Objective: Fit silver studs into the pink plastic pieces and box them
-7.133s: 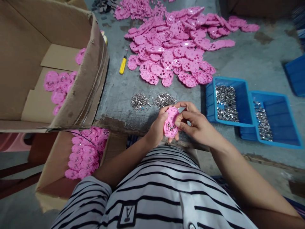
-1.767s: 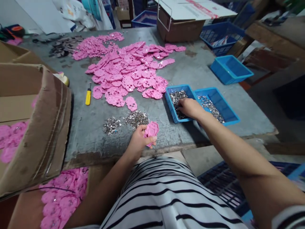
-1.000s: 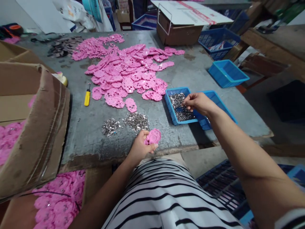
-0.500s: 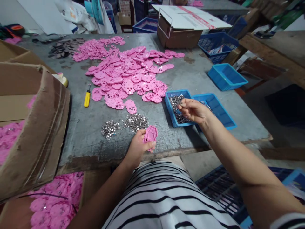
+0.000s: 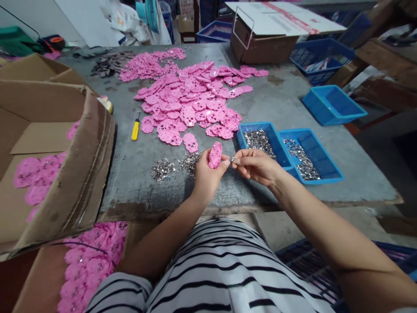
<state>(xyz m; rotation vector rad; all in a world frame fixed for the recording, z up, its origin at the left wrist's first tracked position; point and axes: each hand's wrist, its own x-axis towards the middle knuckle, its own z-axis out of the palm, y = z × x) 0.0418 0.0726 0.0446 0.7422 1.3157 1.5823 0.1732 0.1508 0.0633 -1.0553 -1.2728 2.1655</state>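
Note:
My left hand is closed around a pink plastic piece, which it holds tilted up on edge above the table. Close to its thumb, my right hand pinches a small shiny metal part between thumb and fingertips. Under and beside the left hand lie two heaps of small metal parts, one heap to the left and another heap partly hidden by the hand. Just beyond the right hand stands a blue tray of metal parts, with a second blue tray beside it.
A large pile of pink pieces covers the table's middle. A yellow-handled screwdriver lies left of it. Cardboard boxes with pink pieces stand at the left. Another blue tray and a brown box are farther back.
My right hand has come away from the blue tray toward my left hand. My left hand has lifted and turned the pink piece on edge. The view has shifted left.

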